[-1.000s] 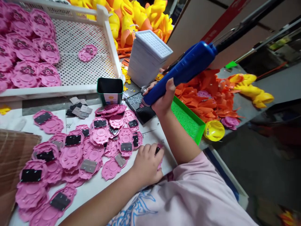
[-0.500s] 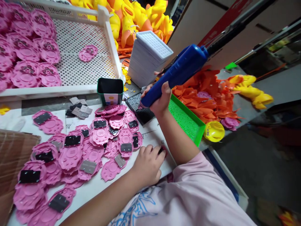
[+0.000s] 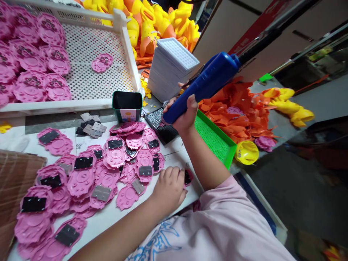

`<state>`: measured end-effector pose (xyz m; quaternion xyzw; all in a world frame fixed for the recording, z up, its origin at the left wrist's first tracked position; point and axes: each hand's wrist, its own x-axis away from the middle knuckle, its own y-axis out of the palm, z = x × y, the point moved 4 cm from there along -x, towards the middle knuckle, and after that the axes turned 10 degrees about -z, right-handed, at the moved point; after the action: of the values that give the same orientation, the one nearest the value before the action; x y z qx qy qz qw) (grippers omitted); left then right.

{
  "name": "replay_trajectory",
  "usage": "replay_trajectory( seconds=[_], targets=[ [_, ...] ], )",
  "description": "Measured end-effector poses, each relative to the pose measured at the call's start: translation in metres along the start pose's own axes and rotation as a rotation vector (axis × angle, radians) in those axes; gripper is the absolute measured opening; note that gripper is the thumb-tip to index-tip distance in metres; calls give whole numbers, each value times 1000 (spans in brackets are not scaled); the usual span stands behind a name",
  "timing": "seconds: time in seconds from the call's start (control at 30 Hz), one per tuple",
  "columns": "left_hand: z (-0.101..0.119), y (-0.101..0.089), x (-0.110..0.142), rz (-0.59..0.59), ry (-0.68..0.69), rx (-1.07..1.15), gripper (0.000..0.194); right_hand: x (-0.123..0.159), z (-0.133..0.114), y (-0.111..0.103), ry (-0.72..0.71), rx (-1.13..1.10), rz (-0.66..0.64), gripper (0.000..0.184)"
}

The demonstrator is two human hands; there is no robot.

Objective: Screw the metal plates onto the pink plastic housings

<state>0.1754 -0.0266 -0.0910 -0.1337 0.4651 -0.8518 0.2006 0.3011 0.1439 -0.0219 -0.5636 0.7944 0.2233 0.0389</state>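
Observation:
My right hand is wrapped round a blue electric screwdriver, its lower end over a black tray of small screws. My left hand, fingers curled, rests on the white tabletop over a pink plastic piece with a black plate on it. Most of that piece is hidden under the fingers. Left of my hands lies a heap of similar pink pieces, many bearing black or grey plates. Several loose plates lie behind the heap.
A white crate with stacked pink pieces stands at the back left. Near it are a dark green cup and a stack of white trays. To the right are a green tray, orange parts and a yellow cup.
My left hand has shifted slightly left, and more of the pink piece shows beside its fingers. The right hand and screwdriver stay nearly still.

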Motion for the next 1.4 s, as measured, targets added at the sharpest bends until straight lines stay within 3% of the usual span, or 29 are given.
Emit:
replay_trajectory(
  seconds=[0.13,0.23,0.37,0.47,0.6,0.77,1.0,1.4],
  targets=[
    [0,-1,0,10,-6,15,52,3,-16,-2,-17,7,22,62],
    [-1,-2,-1,-15,-17,37,52,15,-41,-8,-49,6,48,61],
    [-1,-3,-2,-39,-20,49,51,48,-76,-23,-62,22,21,54],
    [-1,-4,-2,-49,-22,49,47,80,-87,-39,0,44,18,50],
    [-1,-6,-4,-49,-36,59,48,117,-86,-60,75,47,52,52],
    [-2,-5,-4,-14,-51,113,52,138,-85,-70,27,35,76,47],
    [-4,-3,-2,69,-22,140,59,145,-79,-67,10,42,97,48],
    [-3,-4,-3,34,-42,133,60,145,-77,-63,-17,-4,93,48]
  ],
)
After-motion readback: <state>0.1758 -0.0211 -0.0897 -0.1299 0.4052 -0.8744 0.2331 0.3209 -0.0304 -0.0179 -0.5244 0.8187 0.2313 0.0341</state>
